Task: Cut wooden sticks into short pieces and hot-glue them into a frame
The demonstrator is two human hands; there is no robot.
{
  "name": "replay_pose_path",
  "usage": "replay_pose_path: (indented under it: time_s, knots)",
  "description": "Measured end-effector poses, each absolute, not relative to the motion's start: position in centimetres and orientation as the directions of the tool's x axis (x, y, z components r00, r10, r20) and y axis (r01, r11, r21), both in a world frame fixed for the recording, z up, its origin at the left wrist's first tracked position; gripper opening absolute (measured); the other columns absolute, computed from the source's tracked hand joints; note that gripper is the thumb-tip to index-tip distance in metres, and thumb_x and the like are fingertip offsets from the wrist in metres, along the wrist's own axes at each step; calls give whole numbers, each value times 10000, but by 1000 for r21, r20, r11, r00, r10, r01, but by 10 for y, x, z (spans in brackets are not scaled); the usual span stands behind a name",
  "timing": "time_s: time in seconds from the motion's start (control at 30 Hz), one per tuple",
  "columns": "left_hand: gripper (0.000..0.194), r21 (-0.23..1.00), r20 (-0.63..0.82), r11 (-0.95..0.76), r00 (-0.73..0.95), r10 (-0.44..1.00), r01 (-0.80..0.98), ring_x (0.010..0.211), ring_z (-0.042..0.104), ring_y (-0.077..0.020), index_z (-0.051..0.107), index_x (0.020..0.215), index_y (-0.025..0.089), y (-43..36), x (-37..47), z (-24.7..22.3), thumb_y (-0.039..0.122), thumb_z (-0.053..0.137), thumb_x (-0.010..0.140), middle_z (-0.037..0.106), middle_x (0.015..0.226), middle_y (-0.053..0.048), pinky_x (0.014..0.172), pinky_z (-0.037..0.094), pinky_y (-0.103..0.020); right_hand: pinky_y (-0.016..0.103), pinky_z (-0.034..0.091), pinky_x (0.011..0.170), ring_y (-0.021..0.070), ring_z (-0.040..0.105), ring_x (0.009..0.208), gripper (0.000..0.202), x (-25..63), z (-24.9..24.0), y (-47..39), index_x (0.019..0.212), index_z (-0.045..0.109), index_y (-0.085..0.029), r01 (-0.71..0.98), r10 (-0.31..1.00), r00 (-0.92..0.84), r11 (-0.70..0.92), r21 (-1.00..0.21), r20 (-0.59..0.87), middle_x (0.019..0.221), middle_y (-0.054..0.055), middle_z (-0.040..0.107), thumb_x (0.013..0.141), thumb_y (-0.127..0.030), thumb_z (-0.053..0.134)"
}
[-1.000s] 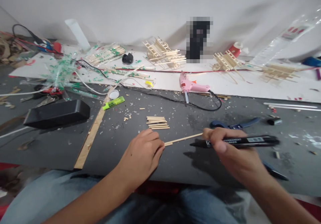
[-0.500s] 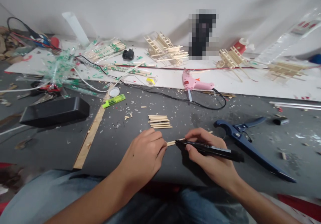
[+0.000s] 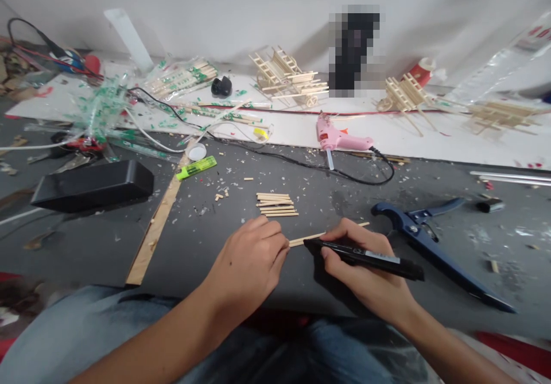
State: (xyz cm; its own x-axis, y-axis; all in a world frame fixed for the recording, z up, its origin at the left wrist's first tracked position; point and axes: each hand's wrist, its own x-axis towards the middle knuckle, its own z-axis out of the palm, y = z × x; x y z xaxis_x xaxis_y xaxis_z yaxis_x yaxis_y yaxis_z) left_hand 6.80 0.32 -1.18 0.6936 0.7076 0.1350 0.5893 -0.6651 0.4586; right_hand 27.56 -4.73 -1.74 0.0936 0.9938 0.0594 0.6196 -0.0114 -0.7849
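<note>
My left hand [image 3: 253, 258] is closed, its fingertips pinching the left end of thin wooden sticks [image 3: 297, 241] just above the grey table. They look like a short stick laid against a longer one that runs on to the right behind my other hand. My right hand [image 3: 365, 263] is closed around a black marker [image 3: 379, 260], whose dark tip touches or nearly touches the sticks. A small group of cut wooden sticks [image 3: 278, 206] lies beyond my left hand. Blue cutters [image 3: 422, 237] rest to the right of my right hand, jaws toward the back.
A pink glue gun [image 3: 344, 138] with a black cord stands on the white board [image 3: 297, 134]. Farther back are small wooden cart models [image 3: 284, 77]. At left are a black box [image 3: 94, 184], a wooden strip [image 3: 155, 229], a green highlighter [image 3: 197, 168] and plastic wrappers [image 3: 101, 105].
The camera view has shifted slightly, so things appear a little to the right. Both hands keep their grips, and the marker tip stays at about the same place on the sticks.
</note>
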Motion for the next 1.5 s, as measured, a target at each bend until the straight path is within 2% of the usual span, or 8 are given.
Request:
replay_pose_path:
  time_s: [0.53, 0.73, 0.8, 0.9, 1.03, 1.3, 1.4, 1.5]
  knots:
    - [224, 483, 119, -651, 692, 712, 586, 768, 545, -198, 712, 794, 151, 4, 67, -13, 128, 576, 971, 628, 763, -24, 686, 418, -331, 227, 419, 511, 117, 537, 504, 80, 273, -19, -48, 683, 632, -215, 638, 993, 83, 8, -770, 79, 559, -49, 602, 750, -259, 623]
    - [219, 462, 122, -668, 704, 700, 584, 771, 551, -204, 701, 806, 163, 3, 66, -12, 143, 567, 978, 630, 776, -24, 700, 424, -338, 232, 445, 488, 137, 610, 545, 55, 296, -5, -50, 936, 653, -255, 563, 917, 288, 72, -824, 277, 696, -34, 669, 894, -285, 635]
    - [224, 449, 114, -670, 705, 700, 592, 784, 562, -209, 692, 807, 169, 3, 65, -11, 152, 557, 984, 630, 785, -23, 722, 431, -347, 243, 457, 527, 142, 620, 587, 104, 308, 7, -38, 1023, 652, -264, 669, 917, 176, 156, -727, 358, 752, -24, 680, 933, -316, 644]
    - [203, 425, 103, -669, 701, 705, 610, 820, 584, -223, 690, 849, 177, 4, 64, -10, 176, 548, 994, 648, 829, -26, 780, 451, -370, 310, 510, 710, 208, 698, 824, 193, 320, 19, -11, 1135, 684, -239, 830, 915, -244, 368, -419, 321, 952, 45, 736, 963, -280, 607]
    - [175, 365, 71, -661, 688, 722, 656, 859, 617, -246, 686, 897, 178, 5, 64, -8, 210, 548, 1000, 684, 899, -39, 805, 467, -403, 377, 500, 789, 280, 703, 955, 400, 317, 11, 23, 1341, 632, -200, 902, 894, -382, 416, -115, 234, 1098, 93, 754, 949, -168, 558]
    - [168, 223, 91, -691, 691, 717, 688, 823, 626, -241, 669, 875, 188, 5, 62, -1, 227, 558, 994, 702, 879, -30, 777, 446, -400, 406, 485, 892, 275, 674, 1029, 548, 320, 24, 55, 1507, 506, -207, 821, 827, -533, 556, -126, 178, 1168, 130, 729, 972, -100, 449]
    - [152, 202, 133, -710, 700, 702, 674, 778, 610, -225, 660, 875, 196, 2, 61, 0, 211, 558, 988, 698, 865, -24, 744, 422, -378, 400, 500, 891, 260, 678, 1024, 450, 365, 36, 32, 1461, 546, -198, 870, 909, -379, 414, -266, 175, 1195, 131, 716, 1027, -296, 478]
    - [177, 160, 198, -742, 716, 670, 651, 744, 598, -214, 640, 866, 192, -1, 59, 2, 173, 517, 992, 687, 840, -27, 723, 402, -363, 415, 496, 865, 290, 690, 1026, 372, 422, 32, -10, 1226, 710, -204, 945, 974, -219, 224, -239, 48, 1111, 131, 743, 981, -449, 572]
